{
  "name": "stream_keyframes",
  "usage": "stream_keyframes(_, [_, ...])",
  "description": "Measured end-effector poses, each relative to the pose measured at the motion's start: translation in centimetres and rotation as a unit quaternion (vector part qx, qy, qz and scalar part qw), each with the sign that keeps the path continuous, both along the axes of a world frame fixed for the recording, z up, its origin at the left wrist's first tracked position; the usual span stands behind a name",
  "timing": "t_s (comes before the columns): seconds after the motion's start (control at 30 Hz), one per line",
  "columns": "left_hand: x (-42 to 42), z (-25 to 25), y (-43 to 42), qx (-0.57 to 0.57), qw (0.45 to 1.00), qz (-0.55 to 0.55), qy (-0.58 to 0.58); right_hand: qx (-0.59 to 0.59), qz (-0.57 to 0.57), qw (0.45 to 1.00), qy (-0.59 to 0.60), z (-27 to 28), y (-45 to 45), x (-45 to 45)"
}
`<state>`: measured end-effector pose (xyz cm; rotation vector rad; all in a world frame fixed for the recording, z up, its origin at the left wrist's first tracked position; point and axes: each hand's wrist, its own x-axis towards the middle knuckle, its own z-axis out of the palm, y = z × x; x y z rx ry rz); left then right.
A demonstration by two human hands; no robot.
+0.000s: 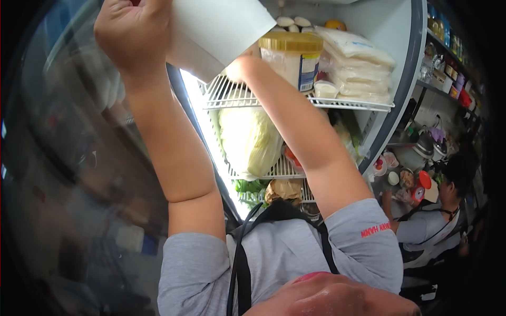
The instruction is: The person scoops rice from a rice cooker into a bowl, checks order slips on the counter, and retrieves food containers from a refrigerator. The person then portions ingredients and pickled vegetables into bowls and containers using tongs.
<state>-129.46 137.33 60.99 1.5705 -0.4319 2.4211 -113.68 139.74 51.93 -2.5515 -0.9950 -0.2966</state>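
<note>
My left hand (pixel 134 34) is raised at the top left, its fingers curled and partly cut off by the frame edge. Beside it is a white, flat-sided, carton-like thing (pixel 221 31) with a crease, which the hand appears to grip. My right hand (pixel 241 67) reaches over the upper wire shelf (pixel 232 97) of an open fridge; its fingers are hidden behind the white thing. Close to the right wrist stands a clear tub (pixel 282 60) with a gold lid. Stacked white plastic packs (pixel 363 68) lie to its right, with a small white cup (pixel 325 89) in front.
A large cabbage (pixel 250 139) sits on the shelf below; leafy greens (pixel 250 189) and a brown paper bag (pixel 283 190) are lower down. The fridge frame (pixel 403 79) borders the right. Beyond it, another person (pixel 432 226) works at a counter near a red scale (pixel 419 192).
</note>
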Motion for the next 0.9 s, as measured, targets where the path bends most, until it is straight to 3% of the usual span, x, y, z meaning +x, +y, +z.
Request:
stream_keyframes(0.1, [-0.2, 0.2, 0.9, -0.077, 0.996, -0.028, 0.037, -0.018, 0.064, 0.998, 0.008, 0.4, -0.3, -0.6])
stream_keyframes(0.23, [0.5, -0.4, 0.5, 0.004, 0.999, -0.002, 0.053, -0.028, 0.165, 0.985, -0.029, -0.3, -6.6, -5.0])
stream_keyframes(0.33, [0.6, -0.4, 0.4, 0.011, 0.999, -0.010, 0.034, 0.057, 0.089, 0.956, -0.273, -1.0, -12.2, -6.1])
stream_keyframes(0.4, [0.6, -0.4, 0.5, 0.024, 1.000, 0.002, 0.009, 0.234, -0.012, 0.856, -0.460, -1.6, -14.0, -4.3])
stream_keyframes(0.5, [0.1, -0.2, 0.3, -0.013, 0.999, 0.025, 0.021, 0.291, -0.011, 0.844, -0.451, -1.0, -13.4, 1.0])
stream_keyframes(0.6, [-0.1, -0.3, 0.6, -0.006, 0.999, 0.044, 0.010, 0.321, 0.086, 0.867, -0.372, -0.4, -13.0, 1.2])
stream_keyframes(0.77, [0.6, -0.4, 1.1, 0.024, 0.999, 0.010, -0.029, 0.367, 0.208, 0.845, -0.329, 0.2, -7.3, 3.6])
stream_keyframes(0.8, [0.7, -0.3, 1.4, 0.026, 0.999, 0.006, -0.039, 0.308, 0.129, 0.884, -0.327, 0.5, -5.2, 4.2])
stream_keyframes(0.9, [-1.0, -1.1, 1.3, 0.072, 0.995, -0.004, 0.062, 0.035, 0.077, 0.936, -0.340, 3.3, -6.6, -1.0])
